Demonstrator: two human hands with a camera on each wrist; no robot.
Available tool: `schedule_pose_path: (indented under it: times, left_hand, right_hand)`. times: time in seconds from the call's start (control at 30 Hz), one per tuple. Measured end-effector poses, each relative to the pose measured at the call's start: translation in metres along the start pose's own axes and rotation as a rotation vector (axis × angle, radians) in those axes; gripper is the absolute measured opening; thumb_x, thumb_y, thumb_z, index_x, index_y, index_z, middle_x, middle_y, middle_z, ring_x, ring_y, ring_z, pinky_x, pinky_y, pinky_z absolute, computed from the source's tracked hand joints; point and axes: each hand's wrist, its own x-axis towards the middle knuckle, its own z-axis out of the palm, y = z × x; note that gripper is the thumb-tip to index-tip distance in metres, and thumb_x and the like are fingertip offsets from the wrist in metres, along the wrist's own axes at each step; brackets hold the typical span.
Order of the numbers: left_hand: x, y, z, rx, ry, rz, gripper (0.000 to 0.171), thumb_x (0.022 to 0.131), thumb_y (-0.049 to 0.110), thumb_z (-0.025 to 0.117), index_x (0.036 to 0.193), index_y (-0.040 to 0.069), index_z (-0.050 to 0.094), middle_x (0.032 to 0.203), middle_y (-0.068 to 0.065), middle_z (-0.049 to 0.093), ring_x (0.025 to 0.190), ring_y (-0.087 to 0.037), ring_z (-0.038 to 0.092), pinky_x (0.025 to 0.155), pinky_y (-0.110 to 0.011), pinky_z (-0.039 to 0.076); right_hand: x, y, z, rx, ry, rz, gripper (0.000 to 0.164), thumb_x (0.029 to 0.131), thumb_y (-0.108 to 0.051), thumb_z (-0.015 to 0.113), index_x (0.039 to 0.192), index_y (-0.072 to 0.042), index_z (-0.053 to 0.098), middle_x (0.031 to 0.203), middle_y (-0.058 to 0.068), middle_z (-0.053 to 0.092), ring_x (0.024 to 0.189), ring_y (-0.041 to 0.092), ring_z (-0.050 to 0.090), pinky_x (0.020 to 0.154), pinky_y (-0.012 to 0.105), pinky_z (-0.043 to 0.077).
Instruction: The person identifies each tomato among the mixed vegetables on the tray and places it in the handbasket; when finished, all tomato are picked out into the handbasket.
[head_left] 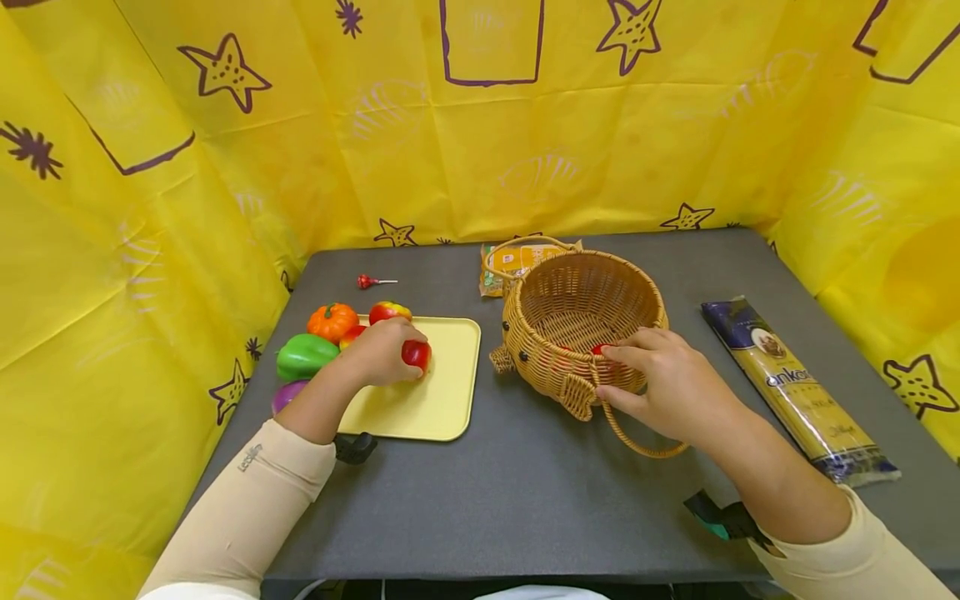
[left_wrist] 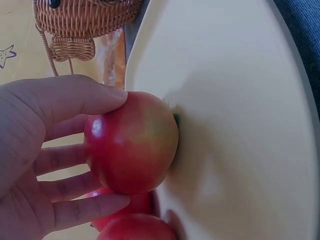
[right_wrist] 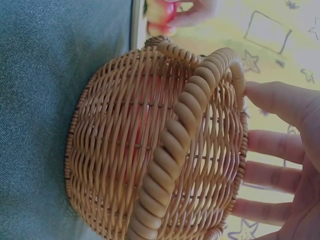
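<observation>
My left hand (head_left: 381, 353) holds a red apple (head_left: 416, 356) over the pale yellow tray (head_left: 454, 400). In the left wrist view, the thumb and fingers wrap the side of the apple (left_wrist: 132, 142), whose stem end faces the tray. My right hand (head_left: 678, 387) grips the near rim of a wicker basket (head_left: 542, 358), fingers inside and thumb outside near the handle. Something red (head_left: 600, 348) shows inside the basket, mostly hidden by its wall. On the tray's far left, a red-and-yellow fruit (head_left: 390, 311) lies beside another one partly behind my left hand.
An orange pumpkin (head_left: 333, 322), a green bell pepper (head_left: 306, 357) and a purple vegetable (head_left: 288, 395) line the tray's left side. A lollipop (head_left: 375, 282) lies farther back. Behind the basket is an orange packet (head_left: 495, 268). A pasta packet (head_left: 795, 387) lies at the right.
</observation>
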Motion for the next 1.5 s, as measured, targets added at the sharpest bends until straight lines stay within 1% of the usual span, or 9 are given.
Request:
schedule_pose_path:
  times: [0.13,0.27,0.43,0.67,0.9,1.17,1.33,1.5]
  left_hand:
    - [0.0,0.002,-0.001,-0.019,0.018,0.027,0.039,0.072,0.024,0.078,0.108,0.012,0.071,0.102,-0.005,0.063,0.093,-0.022,0.057,0.08,-0.036,0.053]
    - [0.001,0.007,-0.002,-0.033,0.042,0.047,0.039,0.073,0.025,0.077,0.108,0.011,0.07,0.105,-0.005,0.065,0.096,-0.022,0.057,0.081,-0.036,0.053]
    - [0.003,0.015,-0.006,-0.037,0.07,0.043,0.041,0.074,0.027,0.077,0.111,0.013,0.069,0.109,-0.006,0.062,0.099,-0.024,0.057,0.083,-0.038,0.053]
    - [0.01,0.031,-0.018,-0.051,0.107,0.044,0.046,0.075,0.031,0.076,0.117,0.015,0.067,0.115,-0.005,0.058,0.103,-0.025,0.055,0.083,-0.039,0.054]
    - [0.014,0.052,-0.033,-0.056,0.182,0.101,0.048,0.078,0.033,0.073,0.122,0.017,0.065,0.12,-0.002,0.057,0.11,-0.024,0.052,0.083,-0.04,0.054]
    - [0.019,0.078,-0.052,-0.067,0.238,0.155,0.048,0.078,0.034,0.073,0.123,0.018,0.064,0.123,-0.001,0.056,0.111,-0.022,0.052,0.082,-0.036,0.055]
    - [0.024,0.093,-0.062,-0.072,0.271,0.187,0.049,0.079,0.035,0.072,0.124,0.019,0.063,0.126,0.0,0.054,0.114,-0.021,0.05,0.083,-0.035,0.054]
    - [0.031,0.111,-0.07,-0.072,0.299,0.214,0.051,0.08,0.036,0.072,0.127,0.021,0.062,0.129,0.001,0.053,0.116,-0.021,0.05,0.084,-0.035,0.054]
  right_hand:
    - [0.0,-0.001,0.0,0.0,-0.023,0.019,0.051,0.074,-0.044,0.077,0.117,-0.018,0.069,0.104,0.004,0.065,0.096,0.026,0.057,0.078,0.047,0.05]
    - [0.0,-0.002,-0.001,0.001,-0.035,0.026,0.051,0.075,-0.044,0.077,0.117,-0.017,0.069,0.106,0.004,0.065,0.097,0.026,0.056,0.078,0.048,0.049]
    - [0.0,-0.003,-0.001,-0.002,-0.04,0.031,0.051,0.075,-0.044,0.076,0.118,-0.018,0.068,0.106,0.004,0.064,0.097,0.027,0.056,0.078,0.048,0.05]
    - [0.0,-0.003,-0.001,-0.001,-0.039,0.037,0.052,0.075,-0.045,0.076,0.119,-0.018,0.068,0.108,0.004,0.064,0.098,0.027,0.056,0.078,0.048,0.05]
    - [0.0,-0.002,0.0,0.003,-0.026,0.029,0.051,0.075,-0.044,0.077,0.118,-0.018,0.069,0.107,0.003,0.064,0.098,0.027,0.056,0.078,0.048,0.05]
    - [-0.001,-0.003,0.0,0.014,-0.018,0.027,0.05,0.075,-0.043,0.077,0.117,-0.017,0.069,0.106,0.003,0.064,0.097,0.027,0.057,0.077,0.047,0.05]
    - [-0.001,-0.002,0.0,0.014,-0.005,0.017,0.051,0.075,-0.043,0.077,0.117,-0.016,0.069,0.106,0.004,0.064,0.095,0.027,0.057,0.076,0.046,0.051]
    - [-0.001,-0.002,0.001,0.011,-0.002,0.017,0.052,0.075,-0.043,0.077,0.118,-0.016,0.069,0.106,0.004,0.065,0.095,0.027,0.057,0.075,0.045,0.051]
